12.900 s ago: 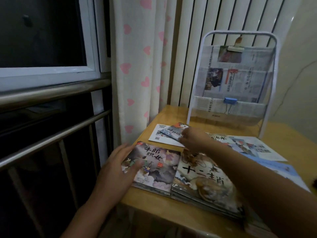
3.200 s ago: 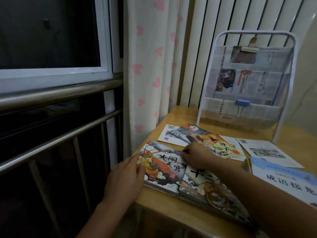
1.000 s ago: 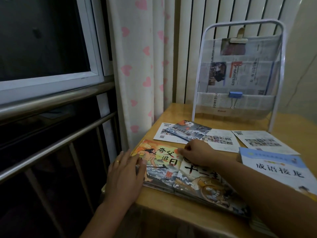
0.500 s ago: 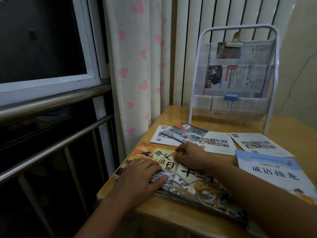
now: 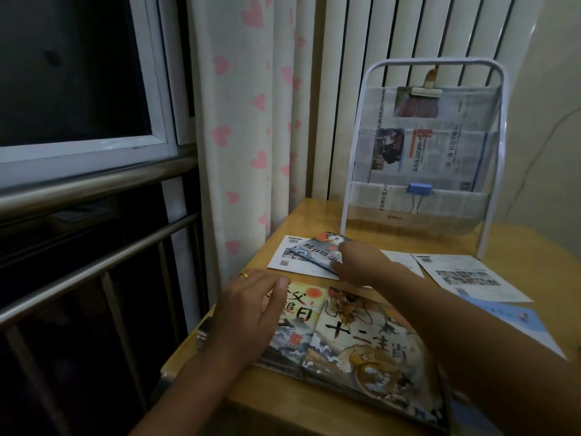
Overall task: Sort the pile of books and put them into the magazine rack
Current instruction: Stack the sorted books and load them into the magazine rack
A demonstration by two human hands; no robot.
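A white wire magazine rack [image 5: 434, 60], lined with newspaper, stands at the back of the wooden table [image 5: 314, 215]. Two stacks of picture books lie side by side at the front edge. My left hand [image 5: 251, 309] rests flat with spread fingers on the left stack's top book, which shows an orange sun [image 5: 303, 313]. The right stack's dragon-cover book [image 5: 361, 341] lies uncovered. My right hand [image 5: 361, 262] reaches across to a blue-grey book [image 5: 317, 250] farther back, fingers curled over its right part. That book lies on a white back-cover book [image 5: 289, 259].
Another white back-cover book [image 5: 471, 278] and a light blue book [image 5: 515, 316] lie to the right. A heart-print curtain [image 5: 251, 121] hangs at the table's left edge, with metal window rails [image 5: 94, 184] beyond it. A blue binder clip [image 5: 419, 188] sits on the rack.
My right hand has left the front stacks and moved back onto the blue-grey book. My left hand stays on the left stack, its fingers spread wider.
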